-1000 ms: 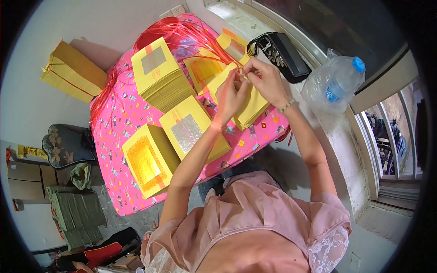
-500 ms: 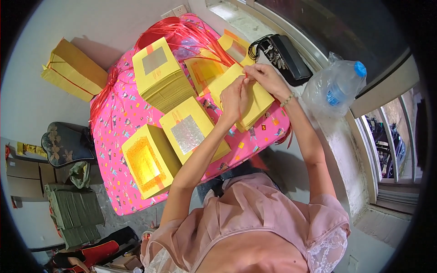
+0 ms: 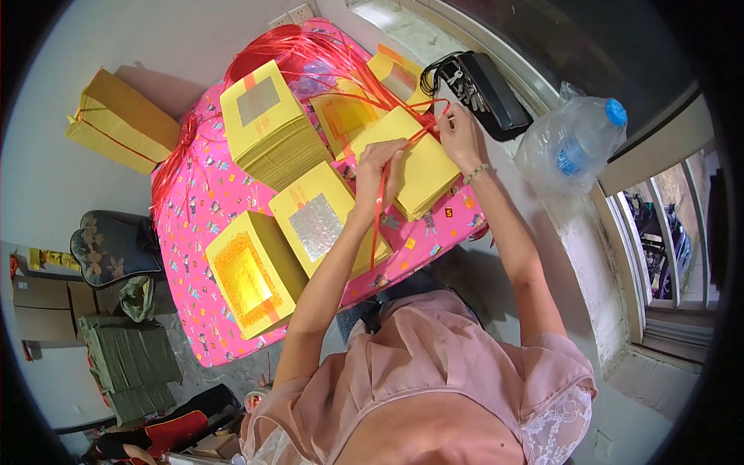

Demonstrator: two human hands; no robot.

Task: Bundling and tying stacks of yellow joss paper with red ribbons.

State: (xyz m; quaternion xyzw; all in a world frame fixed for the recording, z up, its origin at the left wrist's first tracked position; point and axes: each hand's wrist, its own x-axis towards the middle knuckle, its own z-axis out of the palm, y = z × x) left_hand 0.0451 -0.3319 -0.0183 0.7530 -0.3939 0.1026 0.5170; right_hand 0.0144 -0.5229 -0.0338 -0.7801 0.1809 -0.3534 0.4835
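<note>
A length of red strap (image 3: 377, 217) crosses the far part of a yellow paper stack (image 3: 432, 167) at the right end of the pink-covered bench (image 3: 195, 325), close to its near right corner. The left hand (image 3: 378, 169) has its fingers curled closed on the strap, a tail hanging toward the bench's near edge; the right hand (image 3: 462, 138) pinches it between thumb and fingertips above the stack's far side. The binding looks partly done: the strap is in place, but no finished knot can be made out. By the bench's left edge, another yellow stack (image 3: 116, 132) already wears a red band. Around three more, the silver-windowed stack (image 3: 263, 124), silver-foil stack (image 3: 314, 225) and gold-foil stack (image 3: 248, 267), none is visible.
</note>
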